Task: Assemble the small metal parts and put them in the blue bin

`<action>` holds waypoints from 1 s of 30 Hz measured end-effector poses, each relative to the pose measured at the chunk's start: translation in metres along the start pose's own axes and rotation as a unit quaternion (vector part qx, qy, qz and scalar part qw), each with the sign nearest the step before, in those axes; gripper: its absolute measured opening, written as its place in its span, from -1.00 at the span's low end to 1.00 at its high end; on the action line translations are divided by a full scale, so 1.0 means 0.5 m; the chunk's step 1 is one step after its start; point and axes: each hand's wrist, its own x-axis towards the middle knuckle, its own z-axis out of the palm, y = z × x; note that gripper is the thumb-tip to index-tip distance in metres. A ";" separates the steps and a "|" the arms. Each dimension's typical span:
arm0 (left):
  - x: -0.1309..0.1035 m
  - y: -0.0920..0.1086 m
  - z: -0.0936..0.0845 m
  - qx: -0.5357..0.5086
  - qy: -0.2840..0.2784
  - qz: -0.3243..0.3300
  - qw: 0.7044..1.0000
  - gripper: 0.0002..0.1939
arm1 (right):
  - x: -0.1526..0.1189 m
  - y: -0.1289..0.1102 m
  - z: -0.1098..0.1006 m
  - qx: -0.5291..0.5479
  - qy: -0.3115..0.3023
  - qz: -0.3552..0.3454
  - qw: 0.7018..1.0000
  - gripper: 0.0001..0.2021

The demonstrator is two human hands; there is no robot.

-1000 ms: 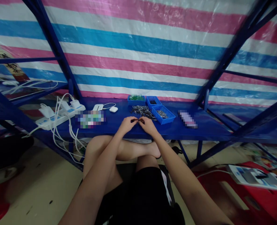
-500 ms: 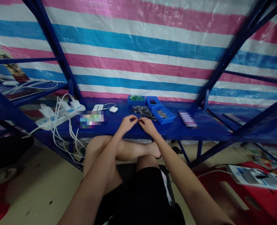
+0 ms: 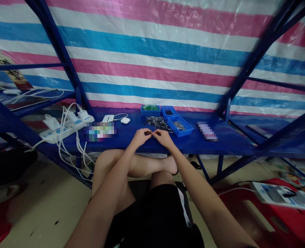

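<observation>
My left hand [image 3: 143,136] and my right hand [image 3: 163,137] meet fingertip to fingertip over the front of the blue table [image 3: 131,148]. Both are closed in a pinch; whatever lies between the fingers is too small to make out. Just beyond them spreads a loose pile of thin black and silver pieces [image 3: 157,123]. Right of the pile, a blue bin [image 3: 184,133] holds small silver metal pieces [image 3: 178,125]. Behind stand a smaller blue bin [image 3: 171,109] with dark bits and another blue bin [image 3: 143,112] with green pieces in clear plastic.
A white power strip [image 3: 64,132] with tangled cables lies on the left. Near it are a white earphone case [image 3: 125,121] and a blurred-out packet [image 3: 100,131]. A blurred-out phone-shaped thing [image 3: 206,131] rests at right. Blue metal posts [image 3: 72,75] flank the table.
My hands have shifted down slightly toward me, fingertips still together. The pile and bins stay where they were.
</observation>
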 end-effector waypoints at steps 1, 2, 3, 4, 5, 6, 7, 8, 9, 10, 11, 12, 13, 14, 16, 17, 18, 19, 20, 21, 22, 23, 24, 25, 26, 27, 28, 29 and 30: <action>0.000 0.001 0.000 0.002 -0.001 -0.001 1.000 -0.80 | 0.000 0.001 0.001 -0.004 -0.003 0.003 1.000 -0.74; 0.000 0.001 0.000 0.003 -0.003 -0.001 1.000 -0.80 | 0.000 0.002 0.002 -0.007 -0.005 0.004 1.000 -0.74; 0.000 0.001 0.000 0.004 -0.005 -0.001 1.000 -0.80 | 0.000 0.003 0.002 -0.009 -0.005 0.004 1.000 -0.75; 0.000 0.002 0.000 0.004 -0.007 0.001 1.000 -0.80 | 0.000 0.004 0.003 -0.010 -0.005 0.003 1.000 -0.76; 0.000 0.001 0.000 0.005 -0.008 0.003 1.000 -0.80 | 0.001 0.005 0.003 -0.011 -0.005 0.003 1.000 -0.77; 0.000 0.001 0.000 0.007 -0.007 0.007 1.000 -0.80 | 0.001 0.006 0.004 -0.012 -0.005 0.004 1.000 -0.78; -0.001 0.000 0.001 0.010 -0.005 0.012 1.000 -0.80 | 0.001 0.007 0.004 -0.013 -0.005 0.005 1.000 -0.78; -0.001 0.000 0.001 0.013 -0.003 0.016 1.000 -0.80 | 0.002 0.009 0.004 -0.012 -0.005 0.007 1.000 -0.78; -0.001 -0.001 0.001 0.017 -0.002 0.019 1.000 -0.80 | 0.003 0.010 0.004 -0.011 -0.005 0.008 1.000 -0.78; -0.001 -0.001 0.001 0.020 -0.001 0.022 1.000 -0.80 | 0.003 0.011 0.004 -0.009 -0.006 0.008 1.000 -0.78; -0.001 -0.001 0.001 0.024 -0.001 0.025 0.999 -0.80 | 0.004 0.012 0.004 -0.007 -0.007 0.008 1.000 -0.78; -0.001 -0.001 0.002 0.027 -0.001 0.026 0.999 -0.79 | 0.004 0.012 0.005 -0.007 -0.006 0.008 1.000 -0.78; -0.001 0.000 0.002 0.029 -0.001 0.026 0.999 -0.79 | 0.005 0.012 0.005 -0.007 -0.006 0.009 1.000 -0.78; -0.001 0.000 0.002 0.031 -0.002 0.025 0.999 -0.79 | 0.005 0.012 0.005 -0.005 -0.003 0.011 1.000 -0.78; -0.002 0.000 0.002 0.035 -0.005 0.021 0.999 -0.77 | 0.005 0.010 0.006 0.009 0.006 0.014 1.000 -0.79; -0.002 0.000 0.002 0.040 -0.007 0.020 0.999 -0.76 | 0.005 0.009 0.007 0.022 0.012 0.014 1.000 -0.80; -0.003 -0.001 0.002 0.048 -0.011 0.021 0.999 -0.76 | 0.004 0.007 0.007 0.034 0.016 0.012 0.999 -0.79; -0.003 -0.002 0.002 0.059 -0.015 0.023 0.998 -0.76 | 0.003 0.006 0.007 0.042 0.017 0.009 0.999 -0.78; -0.004 -0.003 0.002 0.073 -0.019 0.026 0.997 -0.77 | 0.002 0.004 0.007 0.044 0.014 0.004 0.999 -0.76; -0.004 -0.004 0.003 0.087 -0.022 0.028 0.996 -0.77 | 0.002 0.003 0.007 0.040 0.007 -0.003 0.999 -0.75; -0.005 -0.005 0.003 0.101 -0.024 0.029 0.994 -0.78 | 0.001 0.002 0.007 0.032 -0.001 -0.011 0.999 -0.75; -0.005 -0.006 0.003 0.112 -0.026 0.029 0.993 -0.78 | 0.000 0.002 0.007 0.022 -0.008 -0.018 1.000 -0.75; -0.006 -0.006 0.004 0.120 -0.027 0.027 0.992 -0.78 | -0.001 0.002 0.007 0.013 -0.013 -0.025 1.000 -0.76; -0.006 -0.006 0.004 0.127 -0.029 0.023 0.991 -0.78 | -0.001 0.002 0.007 0.005 -0.015 -0.029 0.999 -0.77; -0.006 -0.005 0.004 0.133 -0.032 0.019 0.990 -0.77 | -0.001 0.002 0.007 -0.003 -0.015 -0.031 0.999 -0.78; -0.006 -0.004 0.004 0.137 -0.036 0.016 0.990 -0.77 | -0.001 0.002 0.007 -0.011 -0.015 -0.032 0.999 -0.79; -0.006 -0.003 0.004 0.140 -0.039 0.013 0.989 -0.76 | -0.001 0.002 0.007 -0.019 -0.015 -0.032 0.999 -0.79; -0.006 -0.002 0.004 0.142 -0.041 0.012 0.989 -0.76 | -0.001 0.002 0.007 -0.027 -0.016 -0.032 0.999 -0.80; -0.005 -0.001 0.004 0.144 -0.043 0.012 0.989 -0.76 | -0.001 0.001 0.007 -0.034 -0.017 -0.031 0.999 -0.80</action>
